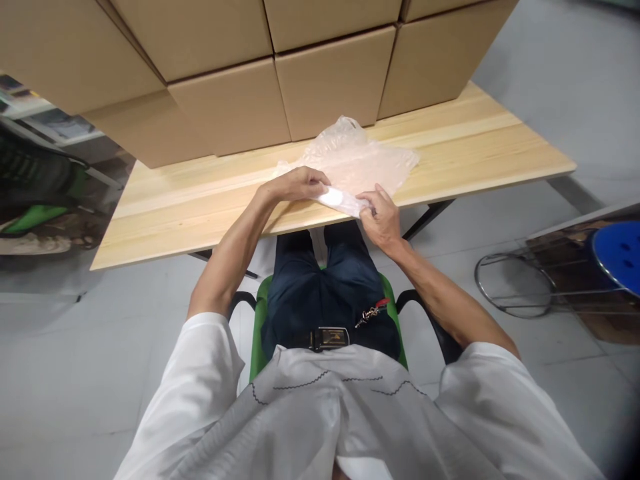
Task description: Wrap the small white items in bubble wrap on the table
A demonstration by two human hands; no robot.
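A thin translucent plastic bag [360,160] lies crumpled and spread on the wooden table [175,207]. Its near edge is gathered into a narrow whitish strip with a bright glare. My left hand [301,183] is closed on the left end of that strip, close to the table's front edge. At the strip's right end, my right hand [381,217] pinches the plastic between thumb and fingers. Whether anything lies inside the folded strip I cannot tell.
Stacked cardboard boxes [335,83] stand along the back of the table. A green chair [260,333] with black armrests is under me. To the right is a blue stool [620,253]; at the left, a dark chair [40,173] stands near a shelf.
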